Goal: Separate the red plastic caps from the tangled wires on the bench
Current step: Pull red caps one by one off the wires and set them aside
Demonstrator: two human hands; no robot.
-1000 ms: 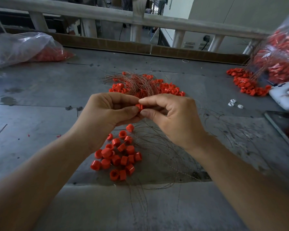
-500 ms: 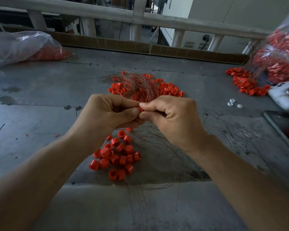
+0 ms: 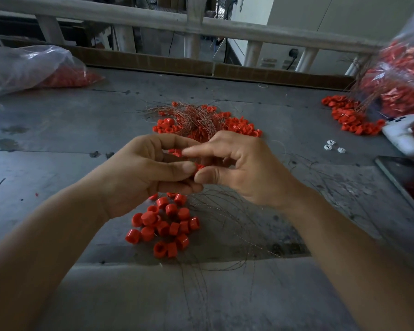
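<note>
Between left hand (image 3: 144,173) and right hand (image 3: 246,168) — red cap (image 3: 199,166), mostly hidden

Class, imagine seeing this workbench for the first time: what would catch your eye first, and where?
The left hand and right hand meet mid-frame, pinching one red cap. Just below them a heap of loose red caps lies on the grey bench; behind them sits a tangle of wires mixed with more caps.

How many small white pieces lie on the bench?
3. Two small white pieces lie close together on the bench, right of the right hand; the third sits right of them. Others may be hidden.
</note>
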